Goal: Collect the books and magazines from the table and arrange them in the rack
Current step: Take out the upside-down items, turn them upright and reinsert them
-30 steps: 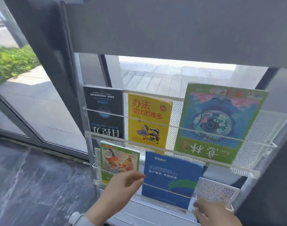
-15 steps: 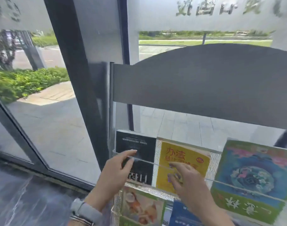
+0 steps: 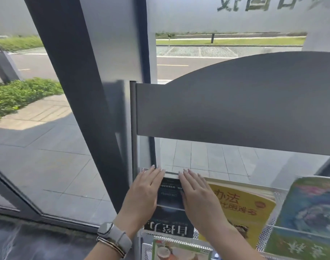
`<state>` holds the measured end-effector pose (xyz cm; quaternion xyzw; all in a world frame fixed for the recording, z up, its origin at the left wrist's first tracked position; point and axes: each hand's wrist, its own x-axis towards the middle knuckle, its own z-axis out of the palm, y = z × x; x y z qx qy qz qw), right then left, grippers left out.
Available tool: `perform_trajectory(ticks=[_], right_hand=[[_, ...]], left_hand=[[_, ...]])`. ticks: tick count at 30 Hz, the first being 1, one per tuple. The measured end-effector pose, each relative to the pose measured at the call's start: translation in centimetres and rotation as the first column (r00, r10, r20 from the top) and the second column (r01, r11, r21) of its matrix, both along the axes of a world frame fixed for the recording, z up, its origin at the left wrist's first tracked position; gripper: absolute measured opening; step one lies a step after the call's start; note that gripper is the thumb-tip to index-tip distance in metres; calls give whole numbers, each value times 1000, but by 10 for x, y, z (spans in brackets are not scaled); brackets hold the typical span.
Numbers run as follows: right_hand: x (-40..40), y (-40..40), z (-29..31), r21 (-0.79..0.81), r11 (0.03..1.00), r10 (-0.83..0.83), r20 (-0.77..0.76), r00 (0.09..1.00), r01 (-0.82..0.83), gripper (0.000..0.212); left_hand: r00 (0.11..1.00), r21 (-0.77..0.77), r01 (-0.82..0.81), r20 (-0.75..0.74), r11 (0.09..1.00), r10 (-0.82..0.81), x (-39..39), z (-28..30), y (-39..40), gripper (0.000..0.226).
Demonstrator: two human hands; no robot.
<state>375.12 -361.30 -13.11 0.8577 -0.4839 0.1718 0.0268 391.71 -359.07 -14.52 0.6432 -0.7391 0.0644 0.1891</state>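
Black book (image 3: 169, 199) stands in the rack's (image 3: 233, 109) top-left pocket, mostly covered by my hands. My left hand (image 3: 143, 194) and right hand (image 3: 197, 196) lie flat on it, fingers straight, gripping nothing. To the right, the yellow book (image 3: 248, 209) and green magazine (image 3: 308, 212) are partly cut off; a lower magazine (image 3: 179, 251) barely shows.

Building lobby: glass entrance wall (image 3: 47, 156), magazine rack (image 3: 235, 109), street outside.
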Motion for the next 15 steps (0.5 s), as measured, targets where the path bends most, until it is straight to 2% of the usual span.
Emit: perform_trajectory(ticks=[3, 5, 7, 8, 10, 12, 15], right_hand=[[-2, 2, 7, -53, 998, 31, 77, 997, -27, 58], [-2, -1, 12, -67, 997, 43, 130, 991, -34, 39], [0, -1, 21, -30, 999, 49, 136, 989, -45, 22], [2, -2, 26, 41, 997, 52, 129, 990, -58, 20], [3, -8, 31, 196, 979, 36, 136, 990, -63, 28], [3, -12, 36, 247, 967, 26, 150, 988, -63, 32], [-7, -12, 47, 266, 963, -16, 258, 966, -55, 30]], left_hand=[[996, -60, 45, -73, 997, -50, 1, 2, 1, 48], [983, -79, 41, -173, 996, -54, -3, 8, 2, 34], [977, -88, 39, -206, 995, -56, -7, 13, 2, 31], [975, -97, 42, -213, 994, -62, -8, 14, 1, 30], [962, -98, 43, -265, 994, -67, -9, 14, 1, 26], [931, -90, 21, -362, 996, -52, -10, 16, 2, 28], [877, -120, -42, -481, 992, -21, -13, 27, 10, 36]])
